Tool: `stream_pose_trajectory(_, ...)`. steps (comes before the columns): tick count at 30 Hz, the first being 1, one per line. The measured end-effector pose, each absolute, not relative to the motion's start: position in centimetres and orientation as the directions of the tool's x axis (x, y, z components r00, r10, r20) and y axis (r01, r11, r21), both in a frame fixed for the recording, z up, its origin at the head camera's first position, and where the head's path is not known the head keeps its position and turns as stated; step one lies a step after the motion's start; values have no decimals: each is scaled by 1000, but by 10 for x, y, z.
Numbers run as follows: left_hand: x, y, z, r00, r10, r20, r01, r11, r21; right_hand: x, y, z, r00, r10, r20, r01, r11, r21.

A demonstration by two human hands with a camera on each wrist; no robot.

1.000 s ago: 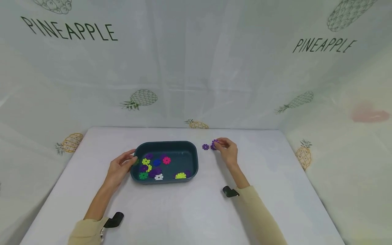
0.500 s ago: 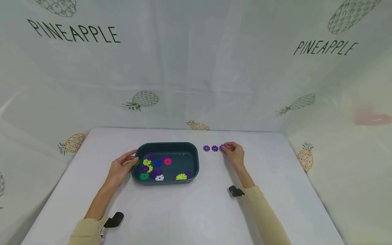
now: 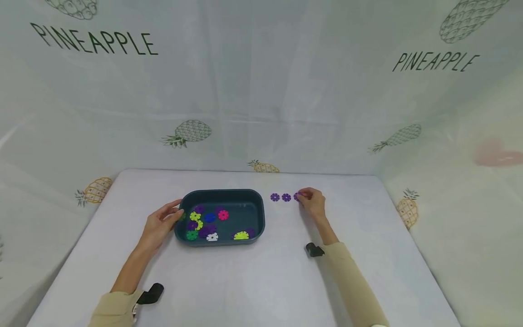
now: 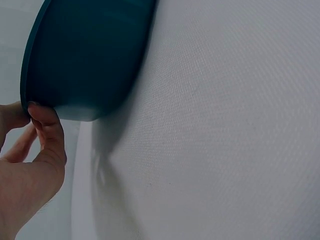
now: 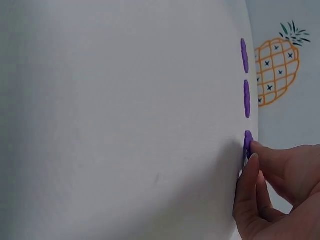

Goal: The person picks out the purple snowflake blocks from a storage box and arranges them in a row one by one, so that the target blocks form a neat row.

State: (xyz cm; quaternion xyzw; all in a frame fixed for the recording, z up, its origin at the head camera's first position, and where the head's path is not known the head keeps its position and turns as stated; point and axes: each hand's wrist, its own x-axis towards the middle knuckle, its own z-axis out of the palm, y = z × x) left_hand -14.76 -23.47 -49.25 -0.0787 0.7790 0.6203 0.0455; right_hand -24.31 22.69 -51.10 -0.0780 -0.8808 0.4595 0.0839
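Row-laying appears to be the step in hand as our right hand [image 3: 313, 204] pinches a purple, flower-shaped, plastic-looking disc [image 5: 248, 137] at the white desk [image 3: 245, 281], right of the dark teal, round-cornered, plastic-looking tray [image 3: 245, 213]. Two matching purple discs [image 3: 286, 197] lie apart from each other between it and the tray, roughly level with the tray's far rim. Our left hand [image 3: 159, 225] grips the tray's left end, thumb at the rim. Next, we judge, the right fingers need to loosen cleanly to leave the row straight; whether the pinched disc lies fully flat, we cannot tell. Inside the tray, yellow discs [image 3: 194, 216], a green disc [image 3: 191, 235] and a blue disc [image 3: 209, 217] sit left of centre among more purple, with a pink disc [image 3: 223, 215] near the middle. A white disc [image 3: 212, 236] and a lone yellow piece [image 3: 241, 235] show along the tray's near wall.
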Motion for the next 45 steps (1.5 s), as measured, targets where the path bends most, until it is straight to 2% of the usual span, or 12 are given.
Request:
stream_pose_trajectory(8,-146,-235,-491,-985,-57,-163,-171,222,960,-241,227,-511,-984,165,65,54,627,-777)
stream_pose_trajectory(18,-148,-234,-491,-984,-57,-168,-176,212,961,-230,226,-508,-981,188,54,61,556,-829)
stream_pose_trajectory(22,-148,-234,-490,-984,-57,-166,-175,212,961,-226,218,-498,-984,157,81,20,553,-833)
stream_pose_trajectory(27,-148,-235,-488,-987,-55,-153,-161,225,961,-221,204,-484,-988,80,136,-71,542,-838)
stream_pose_trajectory(37,-149,-236,-491,-985,-53,-164,-172,215,961,-209,177,-461,-985,-72,154,-169,533,-829)
stream_pose_trajectory(45,-148,-236,-492,-983,-51,-179,-185,205,961,-199,150,-447,-909,-321,265,-400,492,-773)
